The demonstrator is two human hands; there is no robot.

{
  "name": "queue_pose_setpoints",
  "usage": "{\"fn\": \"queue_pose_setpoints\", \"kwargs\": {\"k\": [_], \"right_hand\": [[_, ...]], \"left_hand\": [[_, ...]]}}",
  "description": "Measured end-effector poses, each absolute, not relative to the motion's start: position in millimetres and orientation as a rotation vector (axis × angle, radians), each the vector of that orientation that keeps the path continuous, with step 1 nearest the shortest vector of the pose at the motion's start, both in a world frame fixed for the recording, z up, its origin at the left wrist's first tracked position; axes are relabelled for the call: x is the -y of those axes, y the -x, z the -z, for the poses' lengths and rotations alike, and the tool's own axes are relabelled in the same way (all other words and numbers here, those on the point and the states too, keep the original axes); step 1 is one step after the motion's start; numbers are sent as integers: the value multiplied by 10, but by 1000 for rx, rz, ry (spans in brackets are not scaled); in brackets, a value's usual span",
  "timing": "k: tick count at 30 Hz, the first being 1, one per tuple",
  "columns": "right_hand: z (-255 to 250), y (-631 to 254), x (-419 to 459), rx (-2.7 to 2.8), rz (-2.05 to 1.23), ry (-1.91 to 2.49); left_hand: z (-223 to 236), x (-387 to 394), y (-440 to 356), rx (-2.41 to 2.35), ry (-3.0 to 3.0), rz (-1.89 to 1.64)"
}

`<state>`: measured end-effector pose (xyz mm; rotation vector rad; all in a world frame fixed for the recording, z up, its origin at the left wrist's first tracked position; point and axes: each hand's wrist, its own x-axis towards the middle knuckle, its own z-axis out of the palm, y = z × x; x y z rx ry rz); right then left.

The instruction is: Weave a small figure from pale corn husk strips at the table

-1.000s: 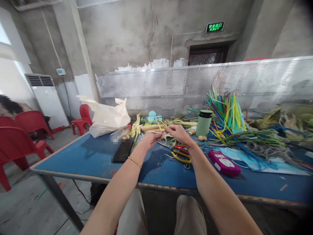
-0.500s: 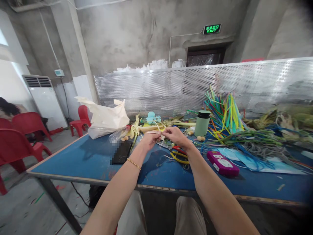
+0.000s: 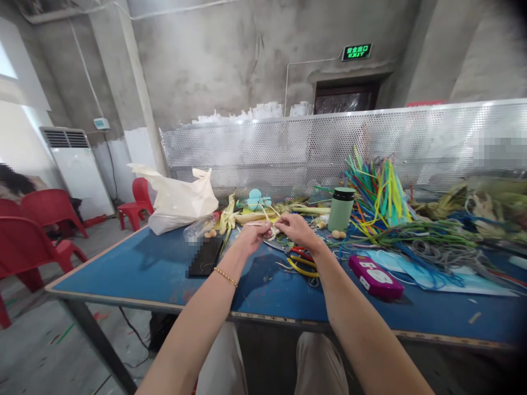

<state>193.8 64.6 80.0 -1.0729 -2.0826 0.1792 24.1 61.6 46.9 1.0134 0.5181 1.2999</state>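
Observation:
Over the middle of the table my left hand (image 3: 256, 235), a gold bead bracelet at its wrist, is closed in a pinch on a pale strip that looks like corn husk (image 3: 265, 212). Close on its right, my right hand (image 3: 297, 229) also pinches, fingertips bent down at the strip's other side. The exact grip is small and partly hidden by the fingers. Beneath the right wrist lie pliers with red and yellow handles (image 3: 303, 265). Pale yellow husks (image 3: 228, 216) lie just beyond the left hand.
A white plastic bag (image 3: 181, 197), a clear bottle (image 3: 200, 227) and a black tablet-like slab (image 3: 205, 257) are to the left. Rightward stand a green tumbler (image 3: 341, 211), a purple box (image 3: 375, 277), blue masks (image 3: 436, 274) and bundled coloured strips (image 3: 382, 189). Red chairs (image 3: 45, 211) stand beyond the table.
My right hand has shifted very slightly to the right, widening the gap between the fingertips. My left hand stays nearly where it was, still pinching the strip.

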Motion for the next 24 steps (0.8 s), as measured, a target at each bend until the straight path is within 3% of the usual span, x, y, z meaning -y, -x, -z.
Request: {"fn": "queue_pose_setpoints", "kwargs": {"k": [12, 24], "right_hand": [[-768, -1901, -649, 2002, -487, 964], [-791, -1887, -628, 2039, -316, 1057]], "left_hand": [[-409, -645, -254, -585, -1092, -1370], [-394, -648, -263, -730, -1279, -1404]]}}
